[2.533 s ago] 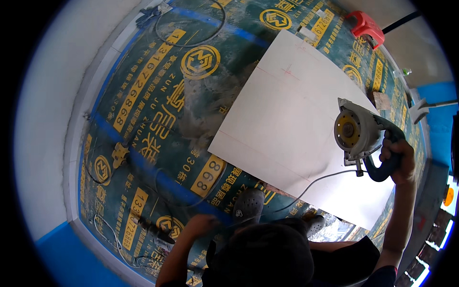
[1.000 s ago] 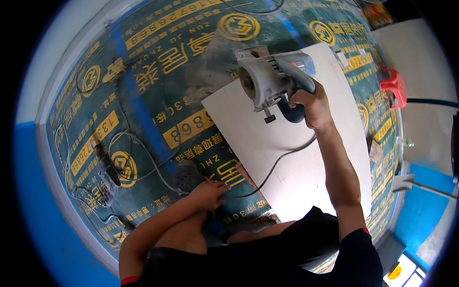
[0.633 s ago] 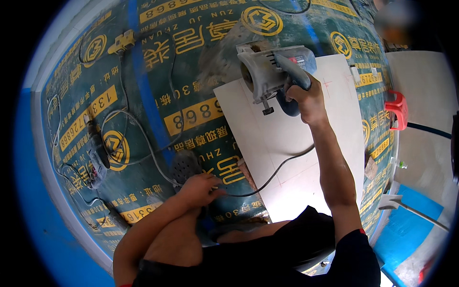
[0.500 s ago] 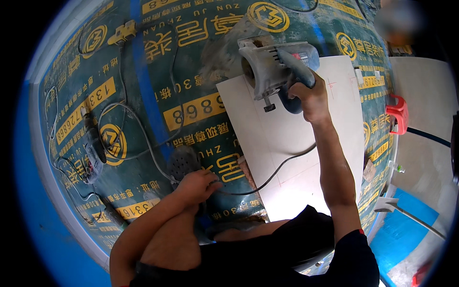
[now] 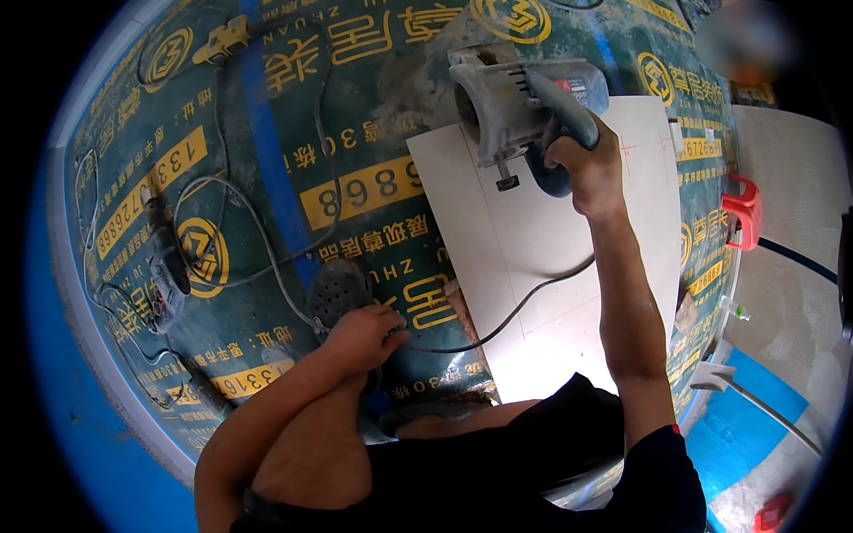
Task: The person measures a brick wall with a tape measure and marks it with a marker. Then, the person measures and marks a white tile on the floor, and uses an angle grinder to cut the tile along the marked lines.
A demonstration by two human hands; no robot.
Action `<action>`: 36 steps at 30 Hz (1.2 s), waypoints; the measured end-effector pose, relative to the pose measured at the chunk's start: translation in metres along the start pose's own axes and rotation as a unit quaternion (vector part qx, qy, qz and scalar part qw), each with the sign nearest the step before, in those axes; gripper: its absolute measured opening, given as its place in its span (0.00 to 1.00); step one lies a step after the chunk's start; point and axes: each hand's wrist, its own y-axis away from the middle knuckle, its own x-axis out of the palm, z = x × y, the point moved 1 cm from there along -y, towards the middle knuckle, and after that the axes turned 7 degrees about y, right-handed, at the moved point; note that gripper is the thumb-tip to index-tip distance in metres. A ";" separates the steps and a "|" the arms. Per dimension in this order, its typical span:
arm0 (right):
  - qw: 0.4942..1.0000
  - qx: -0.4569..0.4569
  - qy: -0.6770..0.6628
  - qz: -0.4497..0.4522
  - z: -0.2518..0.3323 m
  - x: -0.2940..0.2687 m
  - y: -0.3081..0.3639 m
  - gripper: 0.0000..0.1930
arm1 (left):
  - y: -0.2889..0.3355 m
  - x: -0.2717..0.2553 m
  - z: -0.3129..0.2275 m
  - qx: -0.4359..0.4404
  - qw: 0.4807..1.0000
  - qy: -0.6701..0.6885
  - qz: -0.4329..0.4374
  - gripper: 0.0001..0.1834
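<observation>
A dusty grey circular saw (image 5: 502, 107) rests at the far left part of a large white board (image 5: 569, 240). My right hand (image 5: 591, 173) is wrapped round its rear handle. Thin red lines are marked on the board, one running toward the saw. From the saw a dark power cord (image 5: 533, 298) curves back over the board to my left hand (image 5: 364, 338). That hand lies by my knee, its fingers curled over the cord; the grip itself is partly hidden. Just beyond it is my dark perforated shoe (image 5: 339, 293). The saw's blade is hidden by its housing.
Green printed sheeting (image 5: 267, 195) covers the floor. At the left lies a corded power tool (image 5: 166, 275) among looped cables, with a yellow socket block (image 5: 222, 40) farther off. A red plastic stool (image 5: 742, 211) and a blue sheet (image 5: 746, 413) are at the right.
The whole view has shifted slightly. The saw stays in almost the same place on the board, with my right hand still on its handle. My left hand keeps its place by the knee.
</observation>
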 end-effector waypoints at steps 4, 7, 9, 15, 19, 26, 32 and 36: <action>1.000 0.001 -0.008 0.003 0.001 0.002 0.000 0.08 | 0.000 0.000 0.001 0.005 1.000 0.001 -0.002 0.13; 1.000 0.006 -0.013 -0.001 0.000 0.004 0.000 0.08 | 0.000 0.000 0.001 0.007 1.000 -0.002 -0.004 0.13; 1.000 0.007 -0.011 -0.004 -0.001 0.004 0.000 0.08 | 0.000 -0.001 -0.001 -0.002 1.000 -0.004 0.004 0.13; 1.000 0.012 -0.009 -0.009 -0.003 0.006 0.001 0.09 | 0.000 -0.002 0.000 -0.014 1.000 -0.002 0.015 0.13; 1.000 0.018 -0.012 -0.012 -0.002 0.008 0.001 0.09 | 0.000 -0.001 0.001 -0.021 1.000 -0.004 0.014 0.13; 1.000 0.026 -0.009 -0.015 -0.003 0.008 0.000 0.08 | 0.000 -0.002 0.000 -0.005 1.000 0.004 -0.002 0.14; 0.999 0.033 -0.007 -0.028 -0.002 0.010 0.001 0.08 | 0.000 -0.002 0.001 -0.009 1.000 0.007 0.000 0.14; 0.999 0.027 -0.015 -0.025 -0.002 0.009 0.002 0.08 | 0.001 -0.002 0.002 -0.007 1.000 0.010 -0.006 0.14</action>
